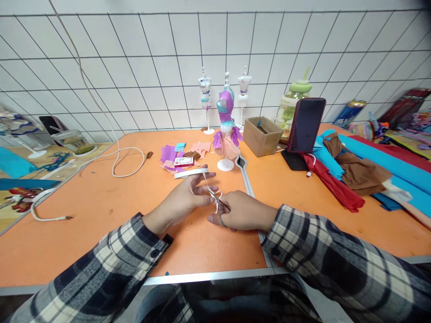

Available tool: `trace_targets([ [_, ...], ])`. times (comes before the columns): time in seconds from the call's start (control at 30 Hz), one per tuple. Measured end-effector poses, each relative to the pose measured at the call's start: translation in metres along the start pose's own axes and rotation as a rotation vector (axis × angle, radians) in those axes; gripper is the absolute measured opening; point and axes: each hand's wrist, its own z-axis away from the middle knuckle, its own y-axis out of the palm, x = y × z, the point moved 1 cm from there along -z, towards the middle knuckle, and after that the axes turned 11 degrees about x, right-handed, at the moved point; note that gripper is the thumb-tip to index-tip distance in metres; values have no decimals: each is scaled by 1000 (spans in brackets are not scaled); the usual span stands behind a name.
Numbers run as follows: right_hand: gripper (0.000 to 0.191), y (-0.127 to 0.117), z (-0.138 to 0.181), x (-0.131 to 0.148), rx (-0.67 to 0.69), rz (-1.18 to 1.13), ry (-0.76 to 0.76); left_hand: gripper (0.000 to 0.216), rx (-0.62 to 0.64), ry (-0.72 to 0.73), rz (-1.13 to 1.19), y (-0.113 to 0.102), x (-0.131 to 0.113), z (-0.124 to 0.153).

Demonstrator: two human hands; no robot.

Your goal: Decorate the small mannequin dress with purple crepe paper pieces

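My left hand [183, 198] is closed on a narrow white strip [191, 172], which looks like tape or ribbon. One flat length sticks out to the left past my fingers, and a thin part hangs down toward my other hand. My right hand [247, 210] grips small scissors [223, 206], with a finger through a handle loop. Their blades point up-left and lie against the thin strip by my left fingertips; whether they cut into it I cannot tell. Just beyond stands a mini dress form [226, 107] dressed in purple, blue and peach paper or cloth.
Purple and peach scraps [168, 154] with a small red-and-white box [183, 162] lie behind my left hand. A cardboard box [262, 137], a phone on a stand [305, 128] and a green-lidded bottle [294, 101] stand back right. Coloured sheets [362, 166] spread rightward; a cable [116, 157] curls at left.
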Motion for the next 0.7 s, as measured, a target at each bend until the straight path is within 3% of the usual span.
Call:
trace_targets([
  [0.4,36,0,-1,-8,79,-102,4,64,18,-9,-41,-3,0,-1],
  [0.57,42,-2,3,-1,96,-78,19,74,28,-11,-61,-1,0,-1],
  [0.7,40,0,1,1,79,-83,21,66,32,6,-50,0,0,-1],
])
